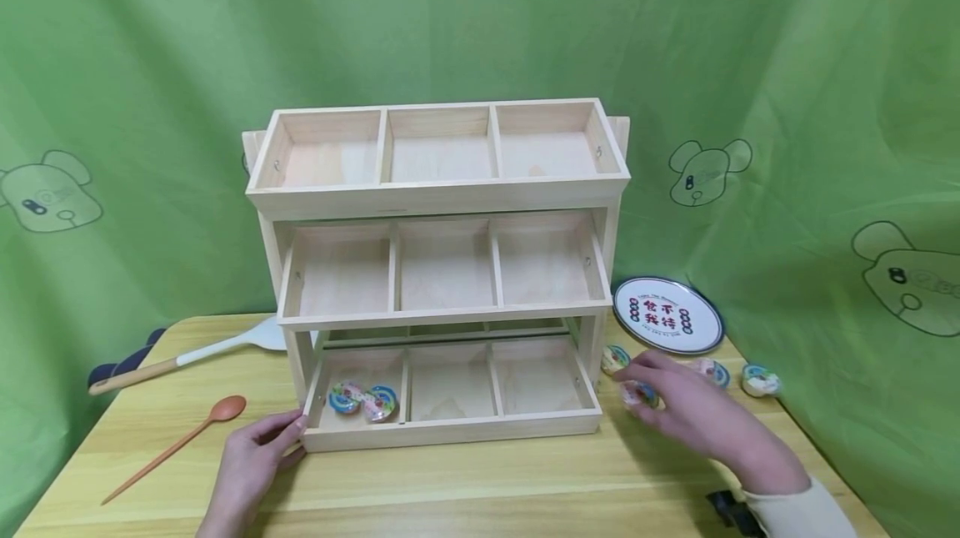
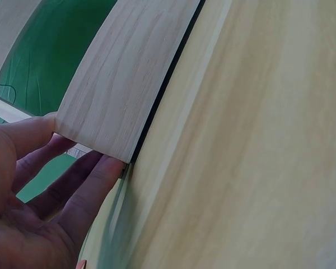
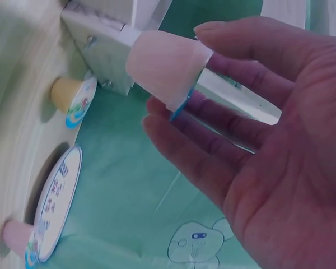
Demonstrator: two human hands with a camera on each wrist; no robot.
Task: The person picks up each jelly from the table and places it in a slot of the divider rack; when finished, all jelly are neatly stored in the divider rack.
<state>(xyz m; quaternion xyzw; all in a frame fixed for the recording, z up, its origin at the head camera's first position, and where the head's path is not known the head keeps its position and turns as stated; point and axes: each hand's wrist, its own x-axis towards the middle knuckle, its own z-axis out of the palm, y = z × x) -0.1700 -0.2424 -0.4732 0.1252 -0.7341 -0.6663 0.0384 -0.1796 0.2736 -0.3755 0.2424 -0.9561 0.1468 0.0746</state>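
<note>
Wooden rack [image 1: 442, 196] already holds two jelly cups [image 1: 363, 400] in its bottom-left compartment; right hand [image 1: 690, 413] pinches a third cup [image 1: 640, 394], three remain near the tabletop's right edge; left hand [image 1: 251, 459] grips the rack's front-left corner.

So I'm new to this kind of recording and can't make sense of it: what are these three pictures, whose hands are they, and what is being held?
There is no machine: a person works with bare hands and wears three cameras. The wide picture is from the head; the other two are from the wrists.

On the table stands a wooden rack with three tiers of three compartments. The bottom left compartment holds two jelly cups.

The left hand grips the rack's bottom left corner; its wrist camera shows the wood close up.

The right hand pinches a small pink jelly cup beside the rack.

More cups, a round printed plate, an orange spoon and a white spatula also lie there.
</note>
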